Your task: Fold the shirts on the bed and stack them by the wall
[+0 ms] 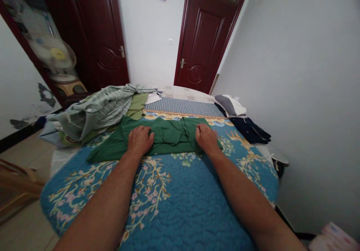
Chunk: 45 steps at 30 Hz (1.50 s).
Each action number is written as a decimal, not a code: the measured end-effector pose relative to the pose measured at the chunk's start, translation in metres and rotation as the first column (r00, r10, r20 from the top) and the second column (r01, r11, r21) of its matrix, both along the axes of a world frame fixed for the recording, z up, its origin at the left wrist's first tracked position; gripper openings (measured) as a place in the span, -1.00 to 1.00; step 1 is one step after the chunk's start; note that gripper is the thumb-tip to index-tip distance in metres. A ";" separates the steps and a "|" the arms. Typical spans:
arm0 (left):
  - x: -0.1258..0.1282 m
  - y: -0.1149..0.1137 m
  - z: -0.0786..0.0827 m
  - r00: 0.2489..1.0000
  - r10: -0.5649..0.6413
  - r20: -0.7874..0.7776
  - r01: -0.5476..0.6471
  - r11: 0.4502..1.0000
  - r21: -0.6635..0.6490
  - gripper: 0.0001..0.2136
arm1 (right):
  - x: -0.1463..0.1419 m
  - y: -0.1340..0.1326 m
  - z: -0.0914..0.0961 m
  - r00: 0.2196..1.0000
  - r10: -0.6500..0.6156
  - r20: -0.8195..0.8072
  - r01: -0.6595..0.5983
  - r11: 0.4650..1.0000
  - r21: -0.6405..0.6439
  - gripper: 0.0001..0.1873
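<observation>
A green garment [171,131] lies in a long, narrow folded strip across the table, with creases in its middle and a pointed flap out to the left. My left hand [140,140] is on its left half, palm down, fingers bent into the fabric and thumb close by. On the right part, my right hand [206,137] has its fingers curled closed on the cloth near a fold. Both fingertips are partly hidden by the hands themselves. What kind of garment it is, I cannot make out.
Beneath lies a blue quilted floral cover [185,194] on a rounded table. A heap of checked grey-green clothes [98,108] sits at left. Folded grey and white clothes [230,105] and a dark folded garment [249,130] lie at right, near the wall. A wooden chair [19,187] stands left.
</observation>
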<state>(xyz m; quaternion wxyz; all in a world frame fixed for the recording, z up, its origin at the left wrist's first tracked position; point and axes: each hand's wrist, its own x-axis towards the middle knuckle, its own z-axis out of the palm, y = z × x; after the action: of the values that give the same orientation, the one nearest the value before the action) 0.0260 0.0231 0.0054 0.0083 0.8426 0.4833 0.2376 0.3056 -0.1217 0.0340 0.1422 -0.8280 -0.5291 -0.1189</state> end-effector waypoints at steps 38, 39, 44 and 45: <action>0.140 -0.079 -0.006 0.874 -0.452 -0.179 0.431 0.891 -0.144 -0.31 | 0.075 0.037 -0.036 0.970 -0.037 -0.241 -0.016 0.977 -0.214 -0.23; 0.140 -0.080 -0.006 0.876 -0.450 -0.174 0.428 0.891 -0.149 -0.32 | 0.078 0.043 -0.034 0.968 -0.044 -0.246 -0.013 0.974 -0.225 -0.22; 0.138 -0.085 -0.008 0.879 -0.453 -0.150 0.430 0.888 -0.164 -0.30 | 0.097 0.075 -0.037 0.970 -0.080 -0.230 0.025 0.972 -0.233 -0.22; 0.138 -0.086 -0.008 0.876 -0.459 -0.149 0.436 0.885 -0.166 -0.29 | 0.102 0.081 -0.039 0.972 -0.096 -0.217 0.045 0.972 -0.228 -0.21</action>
<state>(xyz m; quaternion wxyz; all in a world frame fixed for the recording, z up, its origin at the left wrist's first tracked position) 0.1636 -0.0624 -0.0026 0.0720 0.9476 0.2878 0.1188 0.4080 -0.0407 -0.0054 0.1038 -0.8653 -0.4895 0.0309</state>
